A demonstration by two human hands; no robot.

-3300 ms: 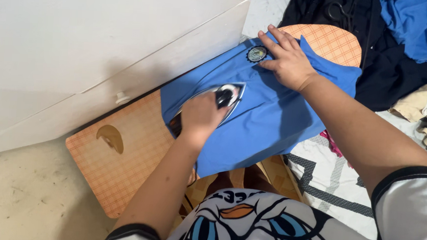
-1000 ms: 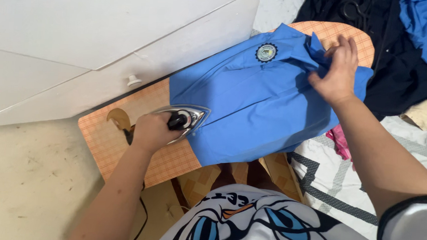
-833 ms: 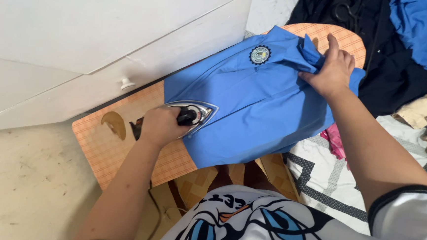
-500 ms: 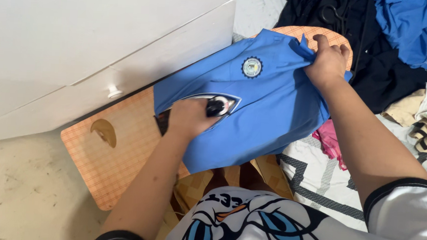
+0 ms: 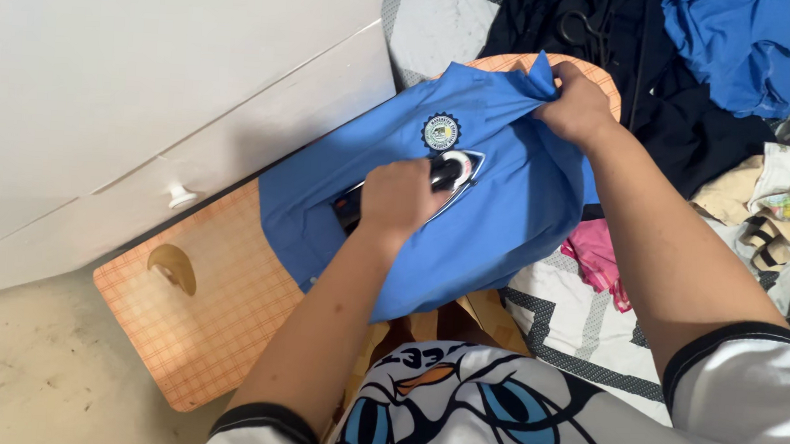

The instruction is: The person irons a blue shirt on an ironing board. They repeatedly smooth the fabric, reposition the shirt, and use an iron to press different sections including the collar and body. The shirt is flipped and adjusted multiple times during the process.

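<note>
Since half a second ago the iron [image 5: 434, 183] is sitting further up the blue shirt [image 5: 495, 228], its pointed metal nose now just below the round embroidered badge [image 5: 441, 132]. The left hand [image 5: 398, 197] is wrapping its fingers closed around the iron's dark handle. The right hand [image 5: 578, 103] is pinching a bunched fold of the shirt, fingers closed on the cloth, at the rounded far end of the ironing board [image 5: 197, 320]. The shirt is lying smooth and flat across the board's orange checked cover, draping over its near edge; the board's near end, with a half-round cutout, is lying bare. A white drawer front [image 5: 189, 145] with a small knob is standing just beside the board's left edge. Dark clothes [image 5: 666, 120], another blue garment [image 5: 735, 46] and a pink cloth [image 5: 598, 257] are lying heaped on the patterned bedding [image 5: 571, 333] to the right.
</note>
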